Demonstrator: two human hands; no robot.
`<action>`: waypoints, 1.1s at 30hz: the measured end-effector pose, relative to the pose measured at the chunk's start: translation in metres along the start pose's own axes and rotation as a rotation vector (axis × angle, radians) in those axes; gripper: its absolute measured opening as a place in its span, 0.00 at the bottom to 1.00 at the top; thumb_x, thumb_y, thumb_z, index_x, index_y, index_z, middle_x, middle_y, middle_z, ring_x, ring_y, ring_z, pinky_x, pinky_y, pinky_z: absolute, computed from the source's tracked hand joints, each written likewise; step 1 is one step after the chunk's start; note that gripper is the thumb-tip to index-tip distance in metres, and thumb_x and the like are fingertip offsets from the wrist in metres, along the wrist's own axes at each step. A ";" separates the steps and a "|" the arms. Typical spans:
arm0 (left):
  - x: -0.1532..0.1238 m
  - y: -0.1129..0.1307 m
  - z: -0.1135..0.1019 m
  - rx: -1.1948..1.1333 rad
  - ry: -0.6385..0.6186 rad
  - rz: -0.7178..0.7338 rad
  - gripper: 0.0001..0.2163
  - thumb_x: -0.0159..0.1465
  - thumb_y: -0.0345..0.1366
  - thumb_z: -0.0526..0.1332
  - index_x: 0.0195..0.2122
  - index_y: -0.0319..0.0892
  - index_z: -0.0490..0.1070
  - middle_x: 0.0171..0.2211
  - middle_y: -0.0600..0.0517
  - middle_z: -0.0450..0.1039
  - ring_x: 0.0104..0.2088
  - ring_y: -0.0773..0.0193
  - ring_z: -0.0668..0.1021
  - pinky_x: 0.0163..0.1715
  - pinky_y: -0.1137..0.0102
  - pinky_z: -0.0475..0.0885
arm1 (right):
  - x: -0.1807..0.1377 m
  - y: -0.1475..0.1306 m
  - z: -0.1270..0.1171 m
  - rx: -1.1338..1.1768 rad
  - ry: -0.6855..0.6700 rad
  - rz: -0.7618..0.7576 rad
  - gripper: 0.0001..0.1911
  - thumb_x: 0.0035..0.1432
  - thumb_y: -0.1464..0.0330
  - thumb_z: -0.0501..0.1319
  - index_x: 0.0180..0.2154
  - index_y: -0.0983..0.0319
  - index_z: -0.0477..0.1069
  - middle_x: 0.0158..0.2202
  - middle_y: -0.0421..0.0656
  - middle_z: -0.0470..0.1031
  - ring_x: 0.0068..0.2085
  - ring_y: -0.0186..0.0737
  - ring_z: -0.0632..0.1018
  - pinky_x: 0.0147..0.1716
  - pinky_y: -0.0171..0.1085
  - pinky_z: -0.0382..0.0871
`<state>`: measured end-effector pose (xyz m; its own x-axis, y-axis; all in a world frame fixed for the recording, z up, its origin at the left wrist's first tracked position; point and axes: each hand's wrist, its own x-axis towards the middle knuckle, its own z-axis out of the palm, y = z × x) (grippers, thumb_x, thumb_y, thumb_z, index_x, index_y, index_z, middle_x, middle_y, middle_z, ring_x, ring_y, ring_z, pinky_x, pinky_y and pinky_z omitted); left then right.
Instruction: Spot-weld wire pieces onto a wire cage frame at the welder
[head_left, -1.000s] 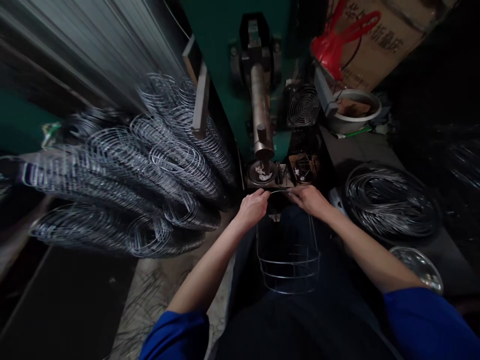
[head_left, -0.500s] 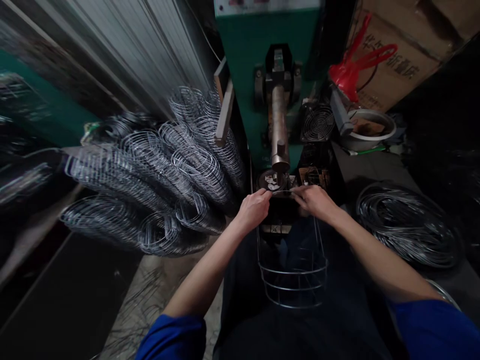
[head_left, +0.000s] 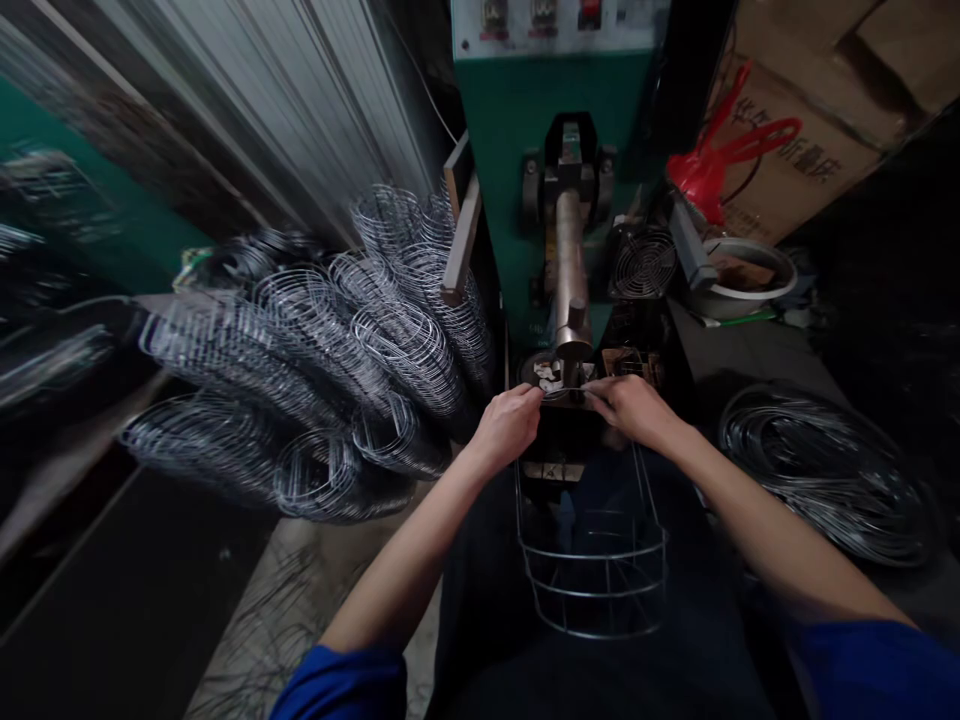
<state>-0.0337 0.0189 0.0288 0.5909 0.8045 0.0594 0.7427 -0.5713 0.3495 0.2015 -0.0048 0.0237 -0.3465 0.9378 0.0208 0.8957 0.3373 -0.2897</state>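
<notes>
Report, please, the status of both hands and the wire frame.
Left hand, right hand gripping wire frame at far end. Curved end unheld. Metal arm close to held end; contact unclear.

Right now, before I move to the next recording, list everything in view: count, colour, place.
wire frame: 1, silvery, from the hands down over the lap
green machine: 1, green, beyond the hands
metal arm: 1, grey, on the machine's front
fan grille: 1, dark, right of the arm
wire stacks: about ten, silvery, left
corrugated sheet: 1, grey, upper left
loose wires: many, dark, floor at lower left
wire coil: 1, grey, right
bowl: 1, pale, right
red bag-like item: 1, red, above the bowl
cardboard boxes: several, brown, upper right
Edges: too dark to tell
sleeves: 2, blue, bottom
left hand, right hand: bare, gripping the frame's far end
</notes>
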 end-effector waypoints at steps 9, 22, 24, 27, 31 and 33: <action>0.005 -0.001 -0.001 -0.028 0.017 0.011 0.11 0.67 0.27 0.52 0.43 0.42 0.74 0.37 0.47 0.73 0.37 0.62 0.77 0.40 0.71 0.71 | 0.002 -0.002 -0.005 -0.032 0.007 0.015 0.12 0.70 0.71 0.57 0.50 0.59 0.76 0.45 0.44 0.79 0.44 0.46 0.79 0.42 0.36 0.72; 0.009 -0.001 -0.004 -0.038 0.007 0.025 0.10 0.66 0.26 0.52 0.39 0.40 0.73 0.35 0.47 0.74 0.36 0.61 0.77 0.38 0.70 0.70 | 0.004 0.002 -0.006 0.062 0.014 -0.007 0.11 0.71 0.70 0.57 0.46 0.60 0.78 0.41 0.46 0.79 0.42 0.46 0.79 0.43 0.35 0.70; 0.009 -0.003 -0.003 -0.050 0.026 0.041 0.10 0.66 0.26 0.52 0.37 0.40 0.73 0.34 0.48 0.74 0.35 0.62 0.77 0.37 0.71 0.69 | 0.004 0.003 -0.005 0.078 0.014 -0.019 0.11 0.71 0.70 0.57 0.46 0.60 0.78 0.40 0.45 0.79 0.42 0.45 0.79 0.42 0.35 0.69; 0.009 -0.005 -0.002 -0.058 0.044 0.070 0.09 0.66 0.26 0.53 0.35 0.40 0.72 0.32 0.49 0.73 0.33 0.63 0.76 0.35 0.71 0.68 | 0.006 0.007 -0.004 0.129 0.016 -0.032 0.11 0.70 0.70 0.57 0.43 0.60 0.79 0.36 0.45 0.79 0.38 0.45 0.79 0.39 0.34 0.68; 0.008 -0.005 0.000 -0.081 0.082 0.087 0.09 0.65 0.26 0.54 0.34 0.39 0.73 0.31 0.49 0.73 0.33 0.63 0.76 0.34 0.71 0.67 | 0.005 0.008 -0.006 0.201 0.049 -0.026 0.10 0.68 0.71 0.58 0.39 0.60 0.79 0.30 0.43 0.78 0.32 0.43 0.78 0.33 0.35 0.65; 0.005 -0.004 0.002 -0.100 0.110 0.086 0.08 0.65 0.26 0.54 0.33 0.39 0.73 0.31 0.49 0.72 0.32 0.63 0.75 0.34 0.70 0.67 | -0.001 0.005 -0.005 0.231 0.072 -0.001 0.11 0.68 0.69 0.58 0.36 0.61 0.79 0.29 0.42 0.77 0.32 0.44 0.78 0.32 0.36 0.64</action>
<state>-0.0331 0.0255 0.0258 0.6086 0.7696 0.1934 0.6526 -0.6241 0.4298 0.2082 -0.0036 0.0269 -0.3190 0.9437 0.0870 0.8050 0.3183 -0.5007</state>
